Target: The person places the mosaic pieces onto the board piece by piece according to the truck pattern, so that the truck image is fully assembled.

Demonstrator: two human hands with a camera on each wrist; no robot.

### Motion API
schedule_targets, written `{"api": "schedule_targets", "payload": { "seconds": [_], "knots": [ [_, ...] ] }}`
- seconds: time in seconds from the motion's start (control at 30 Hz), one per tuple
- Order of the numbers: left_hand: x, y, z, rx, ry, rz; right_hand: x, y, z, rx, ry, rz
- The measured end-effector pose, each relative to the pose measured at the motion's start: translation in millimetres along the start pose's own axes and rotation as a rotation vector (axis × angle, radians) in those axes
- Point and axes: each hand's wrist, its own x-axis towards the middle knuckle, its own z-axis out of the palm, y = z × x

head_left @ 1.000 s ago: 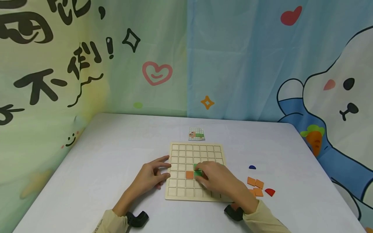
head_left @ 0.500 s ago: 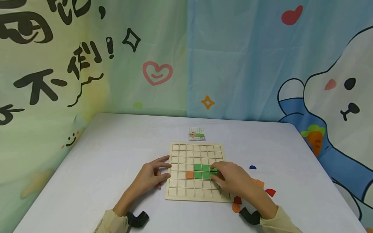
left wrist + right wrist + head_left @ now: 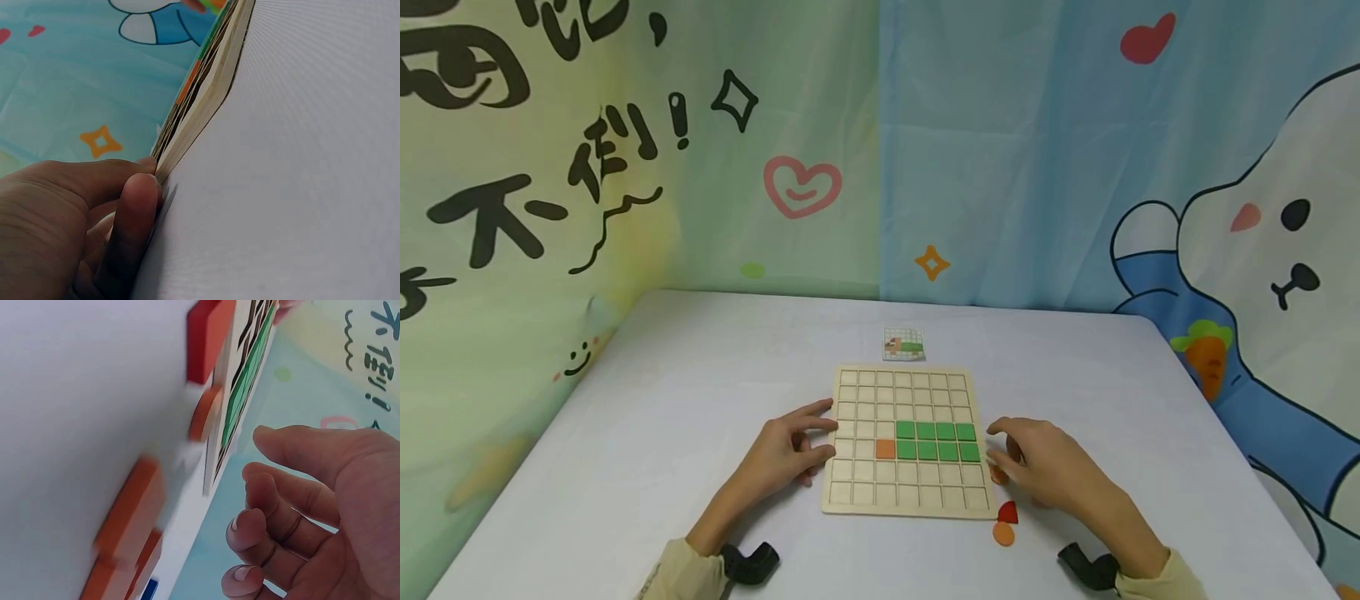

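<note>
A pale wooden grid board point(image 3: 859, 498) lies on the white table. Two rows of green square tiles point(image 3: 927, 451) fill cells on its right half, and one orange square tile point(image 3: 885, 449) sits left of the lower row. My left hand point(image 3: 790, 446) rests its fingertips against the board's left edge; the left wrist view shows thumb and finger point(image 3: 139, 200) right at the corner. Just off the right edge, my right hand point(image 3: 1048, 462) hovers with loosely bent fingers. Nothing lies between them in the right wrist view.
Near the board's lower right corner lie a red wedge-shaped piece point(image 3: 1008, 513) and an orange round piece point(image 3: 1003, 534). Orange tiles point(image 3: 134, 509) and a blue piece point(image 3: 149, 589) lie beside the right hand. A small printed picture card point(image 3: 903, 344) lies behind the board.
My right hand has moved rightward across the green tiles and off the board's right edge, uncovering both green rows. The left hand has stayed at the left edge.
</note>
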Motion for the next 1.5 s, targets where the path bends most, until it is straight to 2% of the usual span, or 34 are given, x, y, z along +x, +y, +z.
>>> {"api": "schedule_targets", "payload": {
  "seconds": [0.23,0.43,0.77,0.97,1.5],
  "knots": [
    [1.5,0.5,-0.1,0.001,0.007,-0.004,-8.9,19,-1,-0.04,0.001,0.072],
    [1.9,0.9,-1.2,0.004,0.009,0.007,-14.6,26,-2,-0.046,0.002,0.084],
    [1.3,0.0,-0.7,0.022,0.016,-0.025,-20.8,42,-2,-0.062,0.005,0.117],
    [1.0,0.7,0.0,0.018,0.014,-0.022,-24.4,49,-4,-0.059,-0.039,0.161],
    [1.1,0.1,0.6,0.015,0.013,-0.022,-26.4,57,-4,-0.027,-0.097,0.199]
  ]
}}
